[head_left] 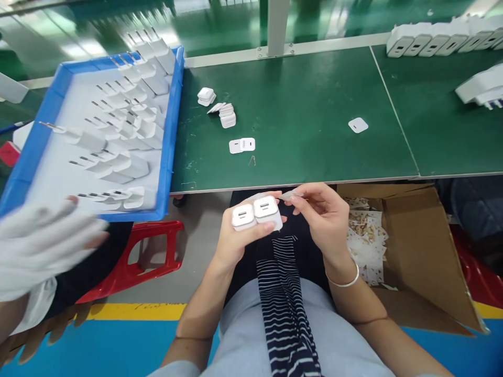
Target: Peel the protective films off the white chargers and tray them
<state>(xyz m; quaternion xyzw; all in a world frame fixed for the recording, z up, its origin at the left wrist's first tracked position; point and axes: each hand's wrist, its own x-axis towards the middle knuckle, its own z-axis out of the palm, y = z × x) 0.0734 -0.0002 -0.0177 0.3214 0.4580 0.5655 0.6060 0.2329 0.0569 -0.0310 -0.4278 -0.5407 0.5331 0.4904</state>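
My left hand [230, 243] is closed around two white USB chargers [265, 207], held side by side with their port faces turned up. Close to their right side, my right hand [328, 214] pinches a thin pale flat piece [290, 196] between thumb and fingertips; I see it almost edge-on, so its shape is unclear. Both hands are above my lap, just in front of the green table's [306, 152] edge. On that table lie two overlapping white face plates with port slots [247, 144], and behind them a fanned stack of similar plates [228, 115].
At left a blue tray [167, 173] holds several white plug chargers; a co-worker's gloved hand [43, 241] blurs past its front. A single plate [358, 125] lies right of centre. Chargers [426, 44] line the back right. A cardboard box [416, 246] with scraps stands below, a red stool [173, 246] at left.
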